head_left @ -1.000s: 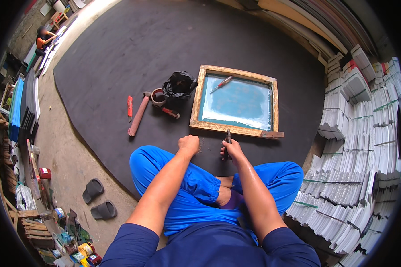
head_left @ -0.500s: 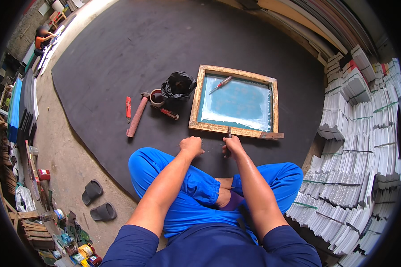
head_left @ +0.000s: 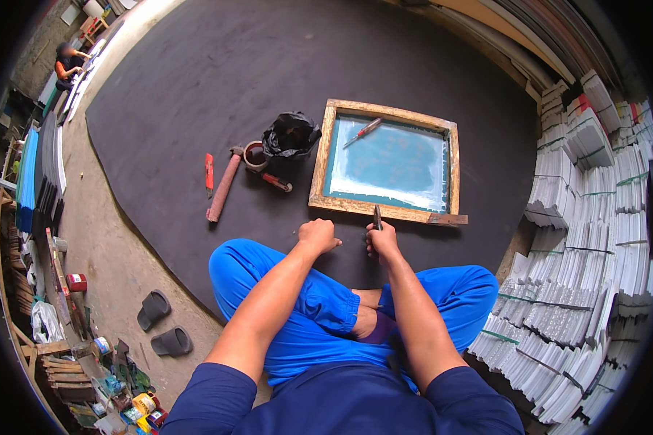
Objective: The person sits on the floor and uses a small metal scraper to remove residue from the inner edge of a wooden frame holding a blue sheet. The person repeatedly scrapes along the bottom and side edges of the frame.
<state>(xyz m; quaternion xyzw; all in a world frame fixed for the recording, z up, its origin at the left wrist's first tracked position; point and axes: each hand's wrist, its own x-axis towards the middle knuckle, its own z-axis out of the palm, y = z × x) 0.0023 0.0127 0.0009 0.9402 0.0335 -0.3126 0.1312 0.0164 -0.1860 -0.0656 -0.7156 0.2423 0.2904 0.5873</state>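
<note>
Dark tool [head_left: 377, 216] still gripped in right hand [head_left: 382, 240] — left hand [head_left: 318, 235] curled, contents unclear — now nearer tool.

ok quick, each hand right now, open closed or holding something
Left hand: closed; whether anything is inside cannot be told.
Right hand: closed, holding a dark pliers-like tool.

right hand [head_left: 384, 239]: grips dark tool [head_left: 377, 217] | left hand [head_left: 317, 235]: curled
</note>
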